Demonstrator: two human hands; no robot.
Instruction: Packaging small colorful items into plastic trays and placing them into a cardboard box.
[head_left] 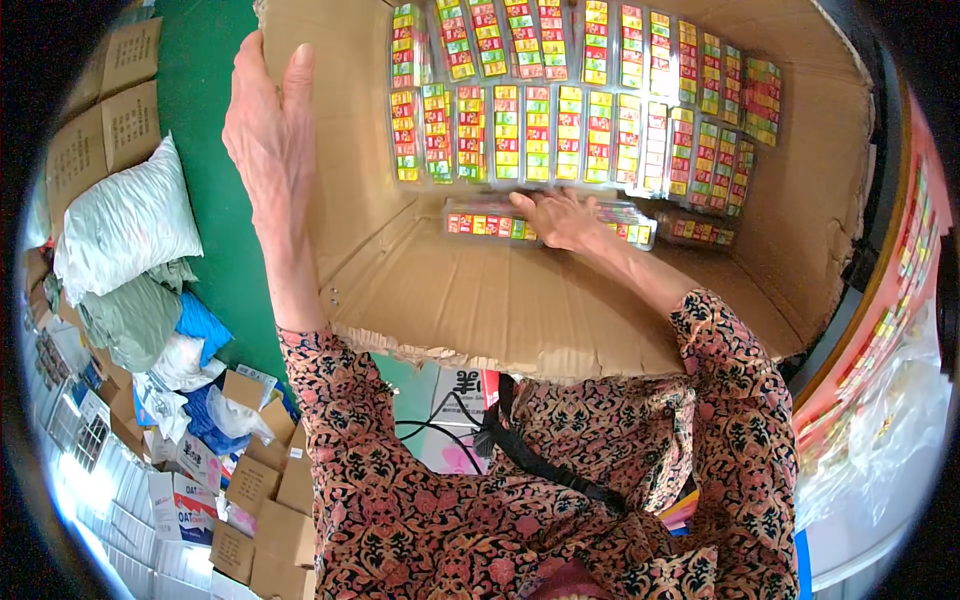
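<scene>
A large open cardboard box (pixel 480 310) stands in front of me. Inside it, clear plastic packs (pixel 508 135) of small red, yellow and green pieces stand in two packed rows. My left hand (pixel 268 125) is closed over the box's left edge, thumb toward the inside and fingers outside. Deep in the box my right hand (pixel 562 218) grips a long clear pack (pixel 485 226) lying crosswise on the near side of the rows. Its thumb points left, and its fingers reach over the pack's far edge, where their tips are partly hidden. Another crosswise pack (pixel 697 231) lies to its right.
Left of the box is a green floor (pixel 215 190). Stacked cartons (pixel 130 90), a stuffed white sack (pixel 130 220), a grey-green bag (pixel 135 320) and more opened cartons (pixel 275 500) line the left side. At right, a reddish surface (pixel 890 330) holds more colourful pieces and clear plastic film (pixel 880 450).
</scene>
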